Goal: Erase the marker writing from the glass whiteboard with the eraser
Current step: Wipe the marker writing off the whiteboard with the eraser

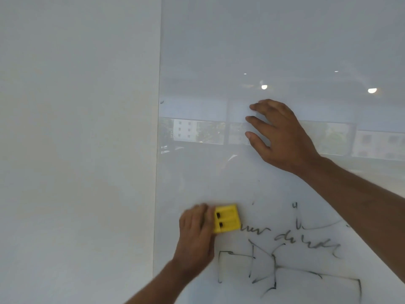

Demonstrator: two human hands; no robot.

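Note:
The glass whiteboard (219, 51) fills the right two thirds of the head view, its left edge running down the middle. Black marker writing (306, 241) and sketched lines cover its lower right part, some partly smeared. My left hand (196, 235) grips a yellow eraser (226, 218) and presses it flat on the glass, just left of the writing; the hand is motion-blurred. My right hand (282, 137) rests higher up on the board with fingers spread, palm against the glass, holding nothing.
A plain white wall (76, 139) lies left of the board's edge. The glass reflects windows, buildings and ceiling lights (264, 87). A small dark mark (162, 102) sits near the board's left edge.

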